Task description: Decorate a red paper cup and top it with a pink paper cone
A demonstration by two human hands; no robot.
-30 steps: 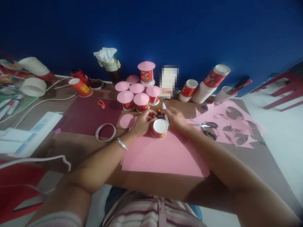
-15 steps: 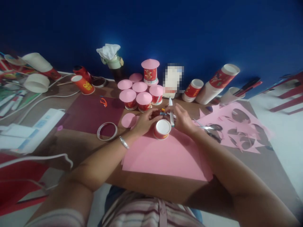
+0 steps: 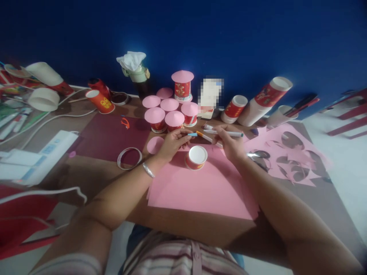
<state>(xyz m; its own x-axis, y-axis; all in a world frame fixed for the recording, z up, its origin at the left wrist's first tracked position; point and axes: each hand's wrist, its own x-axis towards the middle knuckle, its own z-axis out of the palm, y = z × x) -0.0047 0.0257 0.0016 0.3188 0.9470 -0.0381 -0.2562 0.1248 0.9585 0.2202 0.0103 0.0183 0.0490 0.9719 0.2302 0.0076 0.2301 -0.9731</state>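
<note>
In my left hand (image 3: 174, 143) a small blue pen cap (image 3: 192, 134) is pinched between thumb and fingers. Just right of it, an orange-tipped white marker (image 3: 209, 139) slants down into my right hand (image 3: 231, 144). The same hand also grips a second white marker (image 3: 226, 133) with a teal end, lying nearly level. Below my hands a short red paper cup piece (image 3: 196, 157) with a white top stands on pink paper sheets (image 3: 197, 191). Left of it a pink paper disc (image 3: 155, 145) is partly covered by my left hand.
Behind my hands stand several small red cups with pink cone roofs (image 3: 174, 119). Scissors (image 3: 258, 156) lie on cut pink scraps (image 3: 292, 152) to the right. A tape roll (image 3: 129, 158), red cups (image 3: 101, 102) and a power strip (image 3: 48, 156) are leftward.
My right hand has moved slightly right, and the teal-ended marker has swung from upright to nearly level. The orange-tipped marker now shows clearly, facing the blue cap.
</note>
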